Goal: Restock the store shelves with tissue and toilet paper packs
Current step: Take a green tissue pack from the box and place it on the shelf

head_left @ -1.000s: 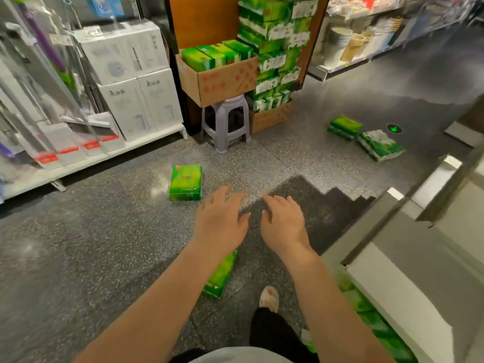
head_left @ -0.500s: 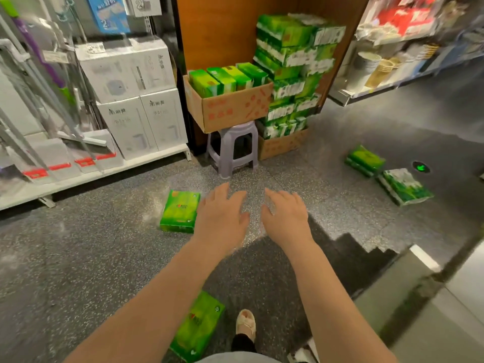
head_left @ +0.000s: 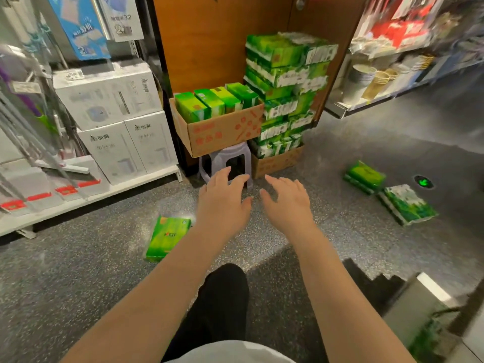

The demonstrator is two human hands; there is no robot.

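- Far left: shelf (head_left: 110, 191) carries white boxes (head_left: 115, 121) and hanging mop-type goods. No tissue packs show on it, so nothing you can count as restocked here.
- Near left on the floor (head_left: 65, 271): one green pack (head_left: 167, 238) lies flat, just left of your left forearm. It is loose and not yet shelved.
- Centre, your left hand (head_left: 222, 203): fingers spread and relaxed, palm down, holding nothing, out in front of you above the floor.
- Centre far: open carton (head_left: 222, 132) sits on a pale stool (head_left: 225, 161), with four green packs (head_left: 214, 103) standing upright in it. This reads as your supply, still mostly full.
- Just right of that: your right hand (head_left: 286, 203), also spread, fingers apart, empty. The two hands are near each other but not touching.
- Behind, against the wooden panel (head_left: 209, 48): tall stack (head_left: 285, 93) of green packs rising out of a second carton (head_left: 277, 161) on the floor. Plenty of stock waiting.
- Right on the floor: two more packs, one green (head_left: 365, 176) and one green-and-white (head_left: 407, 205), side by side, well apart from your hands.
- Far right: shelf with paper cups (head_left: 374, 79), blurred; cannot tell whether tissue belongs there.
- Judgement: early in the job. Three loose packs, the carton and the stack are all left to place; you carry nothing now.
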